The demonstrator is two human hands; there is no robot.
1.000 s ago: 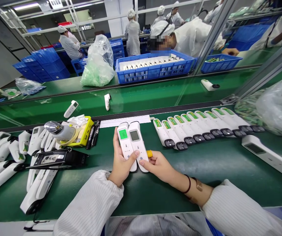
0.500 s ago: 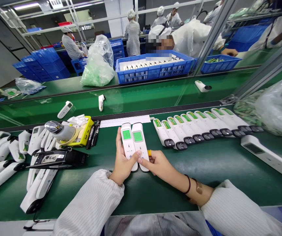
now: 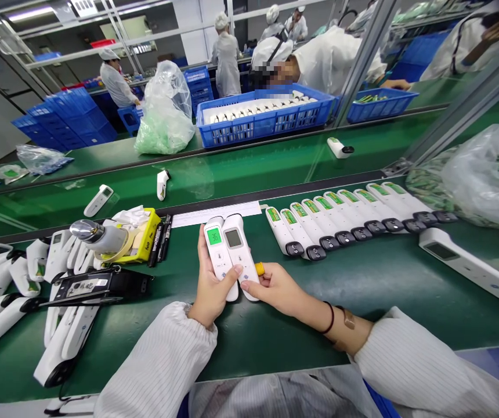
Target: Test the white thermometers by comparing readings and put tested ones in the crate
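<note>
Two white handheld infrared thermometers lie side by side in my hands, screens facing up. My left hand [image 3: 212, 290] is wrapped round the left thermometer [image 3: 217, 251], whose screen glows green, and its thumb reaches onto the other one. My right hand [image 3: 275, 284] grips the lower end of the right thermometer [image 3: 241, 249], thumb on its front; that screen is grey. A yellow cover sits on a right-hand finger. Beyond my right hand stands a row of white thermometers [image 3: 332, 220] with green boards showing in their handles.
Left, thermometers [image 3: 69, 342] lie piled near a black strapped device [image 3: 97, 284], a metal-topped bottle [image 3: 97, 235], a yellow tray [image 3: 151, 232] and markers [image 3: 162, 241]. One thermometer [image 3: 476, 267] lies right. A belt [image 3: 249, 174] runs behind, with a blue crate [image 3: 267, 119] and co-workers beyond.
The right thermometer's screen has gone from lit green to grey. The left screen stays green. Both hands keep their grip, and the view has shifted slightly. Thermometers on the belt appear further left.
</note>
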